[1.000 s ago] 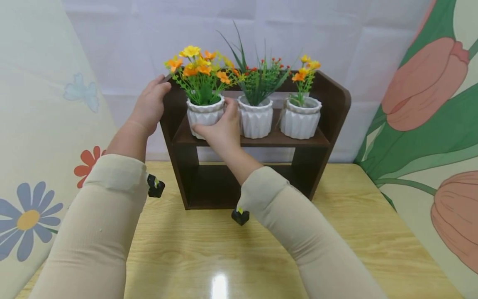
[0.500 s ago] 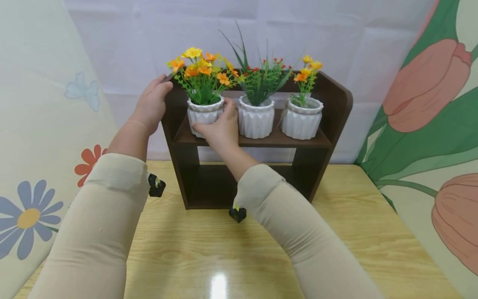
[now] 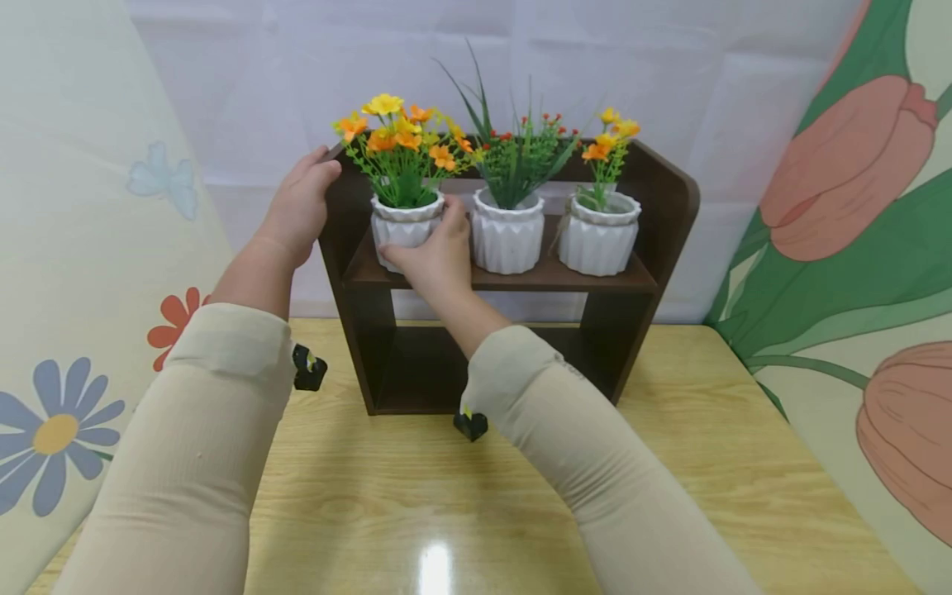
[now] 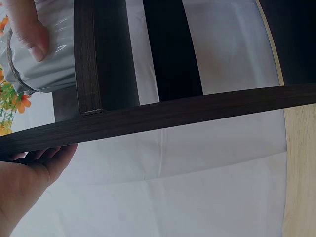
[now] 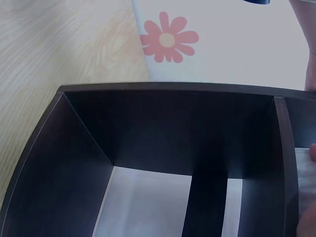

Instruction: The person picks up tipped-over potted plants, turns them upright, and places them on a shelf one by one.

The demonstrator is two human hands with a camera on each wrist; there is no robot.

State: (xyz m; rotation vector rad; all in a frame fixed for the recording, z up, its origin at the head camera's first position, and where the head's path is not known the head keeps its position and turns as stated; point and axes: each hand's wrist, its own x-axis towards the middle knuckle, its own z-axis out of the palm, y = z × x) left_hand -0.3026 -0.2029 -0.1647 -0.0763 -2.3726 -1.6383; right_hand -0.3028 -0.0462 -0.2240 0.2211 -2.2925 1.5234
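My right hand (image 3: 440, 258) holds a white fluted flowerpot (image 3: 404, 229) with yellow and orange flowers, thumb on its front and fingers at its right side. This pot stands at the left end of the upper board of a dark brown two-tier shelf (image 3: 645, 285). My left hand (image 3: 293, 208) grips the upper part of the shelf's left side panel (image 4: 148, 118). Seen from the left wrist, several fingers of the left hand (image 4: 24, 182) lie against the panel's outer face. The right wrist view catches only fingertips at its right edge.
Beside the held pot stand a white pot (image 3: 508, 235) of grassy leaves and red buds and another white pot (image 3: 599, 240) with yellow-orange flowers. The shelf rests on a wood-grain table (image 3: 372, 504). A white cloth (image 3: 654, 83) hangs behind it; flower-painted panels flank both sides.
My right wrist and forearm have shifted slightly left, while the hand stays on the pot. The left hand keeps its place on the side panel.
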